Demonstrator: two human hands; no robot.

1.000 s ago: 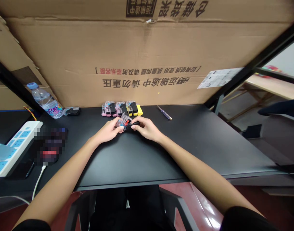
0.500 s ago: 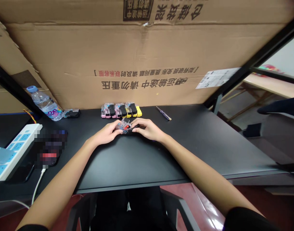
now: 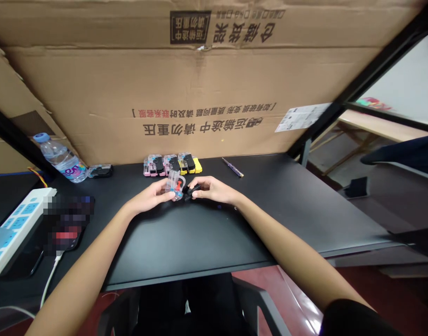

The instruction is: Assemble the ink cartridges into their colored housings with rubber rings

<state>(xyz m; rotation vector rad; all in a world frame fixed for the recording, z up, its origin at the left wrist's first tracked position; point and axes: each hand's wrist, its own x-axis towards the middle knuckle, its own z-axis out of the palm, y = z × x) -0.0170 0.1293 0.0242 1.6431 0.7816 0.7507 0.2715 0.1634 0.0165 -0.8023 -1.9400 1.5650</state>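
My left hand [image 3: 151, 196] pinches a small clear plastic part [image 3: 174, 185] with red and blue pieces inside. Close beside it, my right hand [image 3: 214, 190] grips a black plastic piece [image 3: 192, 192]. Both are held over the black tabletop, and whether the two pieces touch is hard to make out. Behind my hands, a row of clear-and-black cartridges [image 3: 171, 163] with pink and yellow parts stands against the cardboard. Right of that row lies a thin screwdriver [image 3: 232, 167].
At the left are a water bottle [image 3: 61, 158], another clear-and-black cartridge [image 3: 101, 171], a white power strip [image 3: 21, 221] and a phone with a white cable [image 3: 56, 268]. Cardboard [image 3: 199, 84] rises behind the table [image 3: 185, 247], between black metal posts.
The clear part and the black piece have come apart or opened up between my hands. The clear part is now tilted more upright. The whole view has shifted slightly.
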